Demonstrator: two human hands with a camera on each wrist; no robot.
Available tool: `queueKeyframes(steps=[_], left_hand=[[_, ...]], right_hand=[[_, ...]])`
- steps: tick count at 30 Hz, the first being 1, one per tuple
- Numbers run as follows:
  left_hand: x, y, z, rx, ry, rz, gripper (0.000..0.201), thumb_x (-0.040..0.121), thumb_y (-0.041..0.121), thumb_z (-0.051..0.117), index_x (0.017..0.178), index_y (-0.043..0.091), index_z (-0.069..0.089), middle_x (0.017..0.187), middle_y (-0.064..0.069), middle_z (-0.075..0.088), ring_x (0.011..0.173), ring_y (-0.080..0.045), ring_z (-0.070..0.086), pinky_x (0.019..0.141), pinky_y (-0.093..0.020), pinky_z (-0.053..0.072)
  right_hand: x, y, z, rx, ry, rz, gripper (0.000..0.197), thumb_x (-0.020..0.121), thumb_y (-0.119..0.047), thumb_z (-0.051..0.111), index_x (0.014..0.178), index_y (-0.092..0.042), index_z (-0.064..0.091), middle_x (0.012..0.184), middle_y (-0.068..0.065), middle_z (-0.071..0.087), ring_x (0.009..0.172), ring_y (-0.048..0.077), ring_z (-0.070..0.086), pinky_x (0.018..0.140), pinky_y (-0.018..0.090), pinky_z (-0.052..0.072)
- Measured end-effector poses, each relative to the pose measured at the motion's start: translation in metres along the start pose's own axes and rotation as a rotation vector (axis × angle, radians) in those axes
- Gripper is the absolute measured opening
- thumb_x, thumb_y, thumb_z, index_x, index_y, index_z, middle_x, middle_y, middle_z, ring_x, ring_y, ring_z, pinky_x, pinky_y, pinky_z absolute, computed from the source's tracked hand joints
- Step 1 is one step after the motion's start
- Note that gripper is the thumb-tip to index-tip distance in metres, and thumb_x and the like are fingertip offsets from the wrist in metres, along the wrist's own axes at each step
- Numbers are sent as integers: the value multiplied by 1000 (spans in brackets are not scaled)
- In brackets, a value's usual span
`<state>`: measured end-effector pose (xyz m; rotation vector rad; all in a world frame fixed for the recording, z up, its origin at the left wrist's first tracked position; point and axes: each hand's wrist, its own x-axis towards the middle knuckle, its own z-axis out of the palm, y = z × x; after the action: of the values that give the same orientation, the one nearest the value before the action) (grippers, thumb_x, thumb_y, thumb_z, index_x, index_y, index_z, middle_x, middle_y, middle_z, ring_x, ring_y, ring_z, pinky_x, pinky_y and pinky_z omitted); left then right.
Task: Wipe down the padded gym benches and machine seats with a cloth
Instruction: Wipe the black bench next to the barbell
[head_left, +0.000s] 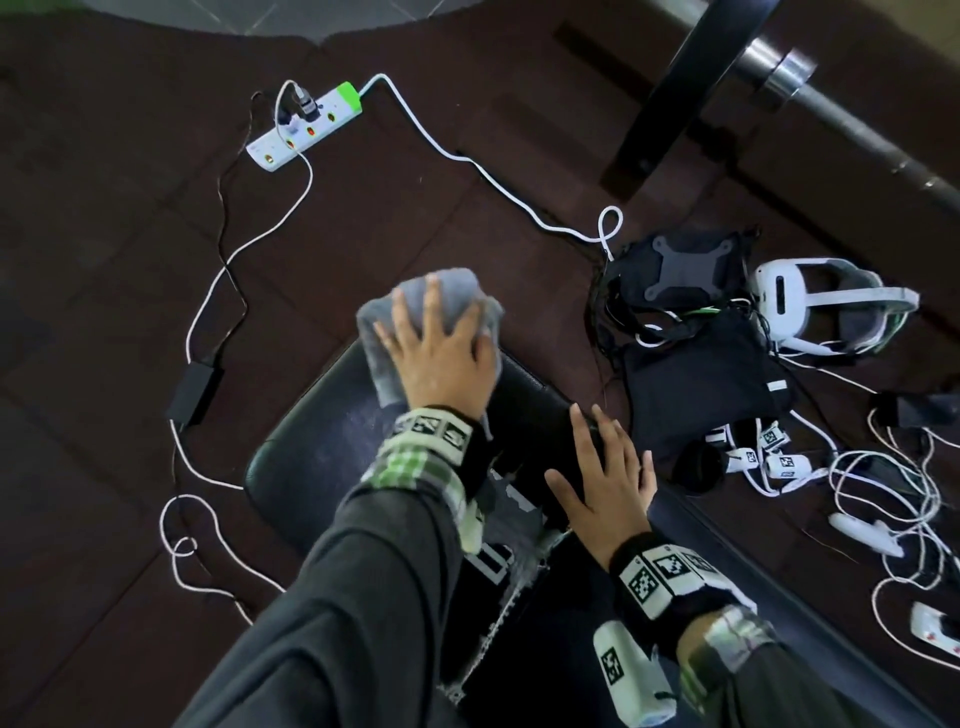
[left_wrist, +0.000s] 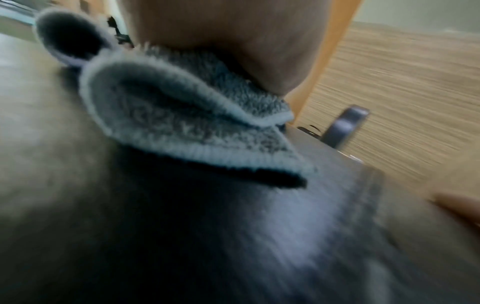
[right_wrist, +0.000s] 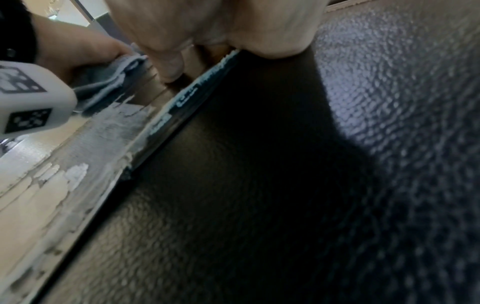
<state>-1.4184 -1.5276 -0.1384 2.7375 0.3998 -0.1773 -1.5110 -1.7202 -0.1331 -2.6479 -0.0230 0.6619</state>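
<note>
A black padded bench (head_left: 322, 436) runs from the bottom of the head view up to the middle. On its far end lies a folded grey cloth (head_left: 452, 296), partly hanging over the edge. My left hand (head_left: 439, 348) presses down on the cloth with fingers spread and straight. The left wrist view shows the cloth (left_wrist: 182, 115) bunched in folds under my palm on the dark pad (left_wrist: 182, 236). My right hand (head_left: 608, 467) rests flat on the bench's right side, holding nothing. The right wrist view shows textured black vinyl (right_wrist: 259, 185) and peeling, cracked upholstery (right_wrist: 72, 156) beside it.
On the dark floor lie a white power strip (head_left: 306, 124), a black adapter (head_left: 195, 387) and several white cables. Right of the bench sit a black bag (head_left: 701, 384), a white headset (head_left: 831, 301) and controllers (head_left: 867, 530). A weight plate (head_left: 691, 78) on a bar stands top right.
</note>
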Motion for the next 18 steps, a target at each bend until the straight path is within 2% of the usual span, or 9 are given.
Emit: queueKeyframes(steps=[3,5,7,9,10,12,15,16,18], left_hand=[[-33,27,17,-22,-51,250,45,88,42,38,115,31,72,149,-11,47,140,-47,29,112,-66,0],[-57,42,23,-75,-141,345,49,89,41,36,126,31,66,152,-7,43,145,-40,23,116,-65,2],[-73,46,15,-234,-177,333,53,92,38,34,141,31,52,159,-3,33,151,-29,13,120,-59,7],[-77,34,1,-383,-158,259,52,96,36,35,147,32,44,161,2,26,151,-19,13,122,-43,14],[-77,23,-6,-390,-94,217,51,96,35,36,145,31,45,160,2,29,150,-18,18,120,-38,17],[-78,-8,-15,-276,64,111,49,95,33,38,142,29,51,155,-1,39,146,-23,29,117,-44,20],[-84,-59,-15,-113,129,-46,49,94,35,39,141,29,52,153,-8,43,143,-32,34,111,-61,26],[-89,-74,-13,-70,124,-76,50,94,36,39,142,29,51,152,-10,42,142,-33,33,109,-63,28],[-98,-94,-8,-10,95,-87,51,95,38,38,144,29,48,155,-10,39,144,-33,30,111,-62,29]], right_hand=[[0,5,-2,233,31,7,80,76,-54,35,146,-29,4,150,-14,16,142,10,9,109,26,-15],[1,6,-6,401,34,40,77,71,-32,43,140,-33,8,142,-19,20,140,12,20,111,28,-8],[2,1,-12,524,45,77,73,70,-26,40,137,-35,12,139,-19,25,137,12,27,116,35,-1],[4,-8,-17,499,150,94,70,77,-39,37,143,-29,17,146,-9,28,137,17,26,115,46,13],[6,-17,-22,396,217,87,73,79,-49,32,147,-25,18,150,0,27,138,23,24,113,47,17],[17,-43,-36,162,244,17,79,81,-65,25,149,-28,11,155,7,17,141,30,15,111,49,17],[41,-80,-40,-135,-48,-84,80,75,-84,19,143,-50,-5,157,-5,-5,143,31,0,111,56,9],[49,-86,-36,-199,-146,-84,81,72,-86,19,141,-53,-7,157,-8,-9,143,33,-3,111,58,8],[59,-89,-31,-233,-208,-61,74,78,-80,26,139,-56,-10,156,-9,-7,142,34,1,110,58,14]])
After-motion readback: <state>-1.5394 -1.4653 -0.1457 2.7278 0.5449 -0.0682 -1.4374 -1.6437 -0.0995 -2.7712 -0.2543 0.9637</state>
